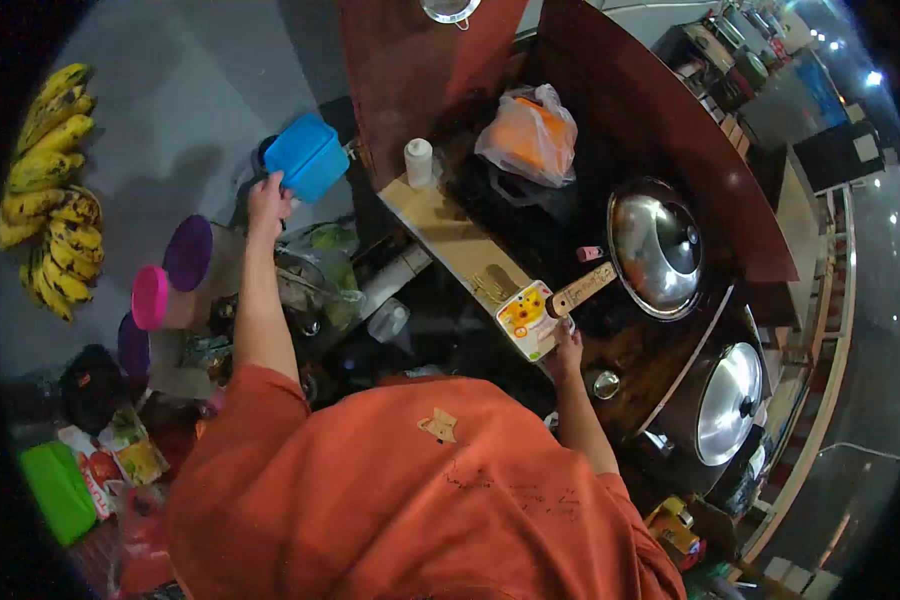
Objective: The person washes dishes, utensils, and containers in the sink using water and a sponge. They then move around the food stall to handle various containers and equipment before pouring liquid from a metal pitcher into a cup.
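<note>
Okay, left of the wooden ledge (460, 235), I see the left hand (270, 204) with fingers closed on the edge of a blue container (308, 158). At the ledge's near end, the right hand (567, 352) touches a yellow-and-white tub (523, 318); its fingers are partly hidden, so I can't tell whether they're pinching. Just right of the ledge lies a wooden handle (583, 290); farther right, a domed lid (650, 250).

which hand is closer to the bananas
Left: the left hand, holding the blue container, is right of the bananas; the right hand, by the yellow-and-white box, is farther right.
</note>
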Motion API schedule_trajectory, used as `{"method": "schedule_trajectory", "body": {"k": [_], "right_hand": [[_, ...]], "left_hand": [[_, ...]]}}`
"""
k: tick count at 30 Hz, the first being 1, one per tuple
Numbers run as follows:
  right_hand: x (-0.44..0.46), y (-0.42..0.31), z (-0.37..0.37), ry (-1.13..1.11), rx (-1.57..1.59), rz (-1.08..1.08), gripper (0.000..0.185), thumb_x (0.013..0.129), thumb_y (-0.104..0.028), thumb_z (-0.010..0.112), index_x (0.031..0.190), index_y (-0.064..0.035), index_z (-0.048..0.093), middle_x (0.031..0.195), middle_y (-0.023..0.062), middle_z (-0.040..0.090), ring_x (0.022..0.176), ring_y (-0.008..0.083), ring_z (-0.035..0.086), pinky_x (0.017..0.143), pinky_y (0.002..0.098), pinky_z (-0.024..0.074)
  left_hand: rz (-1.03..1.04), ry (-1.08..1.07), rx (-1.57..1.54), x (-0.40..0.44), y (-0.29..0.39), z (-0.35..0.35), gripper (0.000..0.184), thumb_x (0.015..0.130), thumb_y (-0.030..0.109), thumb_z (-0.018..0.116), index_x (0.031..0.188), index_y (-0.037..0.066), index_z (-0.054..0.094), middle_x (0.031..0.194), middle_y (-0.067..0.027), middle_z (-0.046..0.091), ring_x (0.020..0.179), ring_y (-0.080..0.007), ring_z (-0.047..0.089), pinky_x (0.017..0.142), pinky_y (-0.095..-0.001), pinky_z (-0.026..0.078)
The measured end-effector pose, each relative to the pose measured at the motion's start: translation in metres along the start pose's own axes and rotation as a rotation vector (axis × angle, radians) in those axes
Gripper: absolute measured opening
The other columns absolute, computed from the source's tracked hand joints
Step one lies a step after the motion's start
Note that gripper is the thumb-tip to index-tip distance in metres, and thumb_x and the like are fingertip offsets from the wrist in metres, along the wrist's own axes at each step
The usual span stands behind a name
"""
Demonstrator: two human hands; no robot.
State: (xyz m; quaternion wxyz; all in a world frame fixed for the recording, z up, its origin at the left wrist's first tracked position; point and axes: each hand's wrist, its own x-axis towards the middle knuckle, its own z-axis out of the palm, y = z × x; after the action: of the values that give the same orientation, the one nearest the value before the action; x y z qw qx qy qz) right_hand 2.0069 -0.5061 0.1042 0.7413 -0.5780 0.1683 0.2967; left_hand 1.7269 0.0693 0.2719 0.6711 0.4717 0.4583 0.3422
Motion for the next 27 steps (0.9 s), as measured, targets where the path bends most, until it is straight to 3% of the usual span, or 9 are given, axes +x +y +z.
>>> {"method": "schedule_trajectory", "body": {"k": [5,9,11,15,17,19,22,26,27], "right_hand": [[-0.026,-0.015,-0.010,-0.141,0.121,-0.028,0.032,0.097,-0.025,0.061,0.117,-0.0020,0.055,0.102,0.0094,0.066,0.088,0.0201,0.067,0.075,0.0352,0.0563],[-0.050,-0.032,-0.019,-0.136,0.124,-0.015,0.028,0.098,-0.022,0.058,0.118,-0.0012,0.055,0.101,0.0095,0.067,0.087,0.0177,0.067,0.077,0.0332,0.0560],[-0.069,-0.047,-0.016,-0.053,0.108,0.005,0.030,0.098,-0.020,0.059,0.119,0.0007,0.054,0.102,0.0103,0.067,0.088,0.0179,0.067,0.077,0.0335,0.0563],[-0.104,-0.067,-0.018,-0.022,0.171,-0.055,0.028,0.097,-0.020,0.060,0.116,0.0013,0.056,0.103,0.0101,0.068,0.089,0.0172,0.068,0.077,0.0328,0.0568],[-0.097,-0.055,-0.022,-0.047,0.157,-0.092,0.028,0.096,-0.021,0.061,0.112,0.0022,0.060,0.101,0.0092,0.069,0.086,0.0165,0.068,0.077,0.0320,0.0565],[-0.131,-0.091,-0.002,-0.014,0.020,-0.136,0.028,0.096,-0.022,0.062,0.111,0.0013,0.061,0.100,0.0080,0.069,0.084,0.0158,0.068,0.076,0.0315,0.0564],[-0.138,-0.082,-0.013,-0.055,0.123,-0.142,0.025,0.095,-0.022,0.063,0.108,-0.0010,0.063,0.097,0.0069,0.070,0.082,0.0150,0.068,0.073,0.0311,0.0565],[-0.167,-0.086,0.005,0.037,0.269,-0.268,0.022,0.094,-0.019,0.065,0.108,-0.0018,0.061,0.097,0.0087,0.070,0.083,0.0166,0.069,0.072,0.0336,0.0580],[-0.178,-0.088,0.008,0.047,0.311,-0.288,0.022,0.094,-0.018,0.065,0.109,-0.0021,0.060,0.098,0.0091,0.069,0.084,0.0175,0.069,0.072,0.0348,0.0585]], "left_hand": [[0.078,0.028,-0.007,-0.046,0.017,-0.014,0.040,0.095,0.028,0.060,0.122,0.000,0.054,0.105,-0.0086,0.057,0.084,-0.0169,0.054,0.064,-0.0319,0.047],[0.110,0.033,0.071,-0.112,0.072,-0.005,0.032,0.090,0.019,0.064,0.116,0.001,0.057,0.095,-0.0049,0.053,0.082,-0.0141,0.052,0.059,-0.0254,0.043],[0.142,0.139,0.140,-0.140,0.099,0.007,0.040,0.087,0.028,0.067,0.117,0.003,0.055,0.101,-0.0061,0.052,0.081,-0.0140,0.052,0.060,-0.0278,0.043],[0.052,-0.253,0.252,-0.119,0.139,0.027,0.052,0.087,0.023,0.063,0.132,0.001,0.049,0.114,-0.0111,0.055,0.092,-0.0234,0.056,0.075,-0.0354,0.048],[0.253,-0.383,0.120,-0.151,0.132,0.078,0.056,0.086,0.036,0.067,0.128,0.004,0.051,0.112,-0.0104,0.057,0.098,-0.0246,0.059,0.072,-0.0383,0.052],[0.496,-0.748,0.335,-0.143,0.136,0.109,0.053,0.085,0.029,0.064,0.128,0.000,0.051,0.115,-0.0133,0.058,0.100,-0.0265,0.060,0.078,-0.0399,0.053],[0.141,-1.020,0.190,-0.168,0.120,0.161,0.041,0.088,0.016,0.062,0.125,0.001,0.053,0.122,-0.0134,0.058,0.106,-0.0252,0.060,0.087,-0.0425,0.052],[0.121,-1.222,0.154,-0.192,0.098,0.238,0.032,0.089,0.014,0.064,0.117,0.002,0.055,0.117,-0.0100,0.060,0.105,-0.0215,0.059,0.084,-0.0413,0.053],[0.041,-1.414,0.235,-0.217,0.111,0.263,0.030,0.090,0.010,0.061,0.118,0.001,0.055,0.103,-0.0049,0.059,0.090,-0.0150,0.056,0.074,-0.0334,0.049]]}}
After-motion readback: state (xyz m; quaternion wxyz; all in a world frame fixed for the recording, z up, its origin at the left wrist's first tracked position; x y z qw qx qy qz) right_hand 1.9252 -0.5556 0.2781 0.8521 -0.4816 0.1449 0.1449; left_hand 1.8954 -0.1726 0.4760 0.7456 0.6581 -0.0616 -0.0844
